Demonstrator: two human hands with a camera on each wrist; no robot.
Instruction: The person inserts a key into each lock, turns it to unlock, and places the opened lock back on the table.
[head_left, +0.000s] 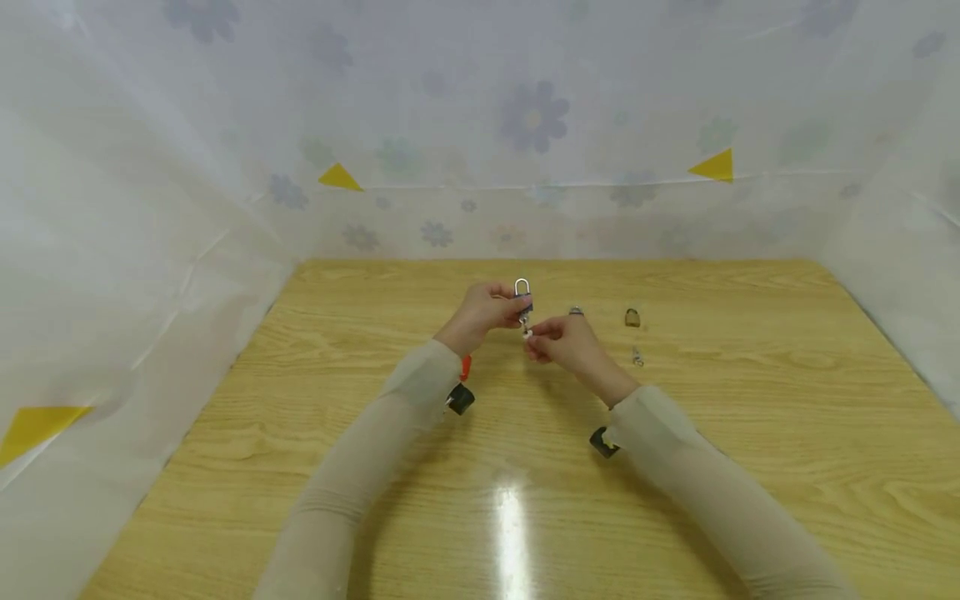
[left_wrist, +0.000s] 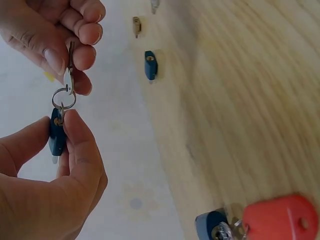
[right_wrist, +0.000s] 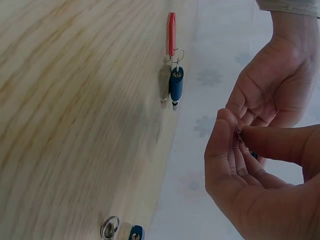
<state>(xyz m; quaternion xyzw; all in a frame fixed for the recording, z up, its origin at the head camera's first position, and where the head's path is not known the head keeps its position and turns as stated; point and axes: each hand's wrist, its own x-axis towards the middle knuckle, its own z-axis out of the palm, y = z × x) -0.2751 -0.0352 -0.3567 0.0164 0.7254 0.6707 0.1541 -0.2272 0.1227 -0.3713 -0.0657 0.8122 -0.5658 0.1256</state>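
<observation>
My left hand (head_left: 483, 315) holds a blue padlock (head_left: 522, 303) above the table, its silver shackle (head_left: 522, 286) pointing away from me. In the left wrist view a key (left_wrist: 61, 115) appears to sit in the keyhole of that padlock, and a metal ring (left_wrist: 64, 99) hangs from the key. My right hand (head_left: 566, 340) pinches another key (left_wrist: 70, 65) on the same ring between thumb and fingers. The right wrist view shows the right hand (right_wrist: 265, 165) mostly hiding the padlock and keys.
Beyond my right hand lie another blue padlock (left_wrist: 151, 65), a brass padlock (head_left: 632, 318) and some small keys on a ring (head_left: 637, 358). To the left, a blue padlock (right_wrist: 176, 84) with a red tag (right_wrist: 172, 35) rests on the wooden table (head_left: 300, 400). Floral sheeting (head_left: 480, 217) surrounds the table.
</observation>
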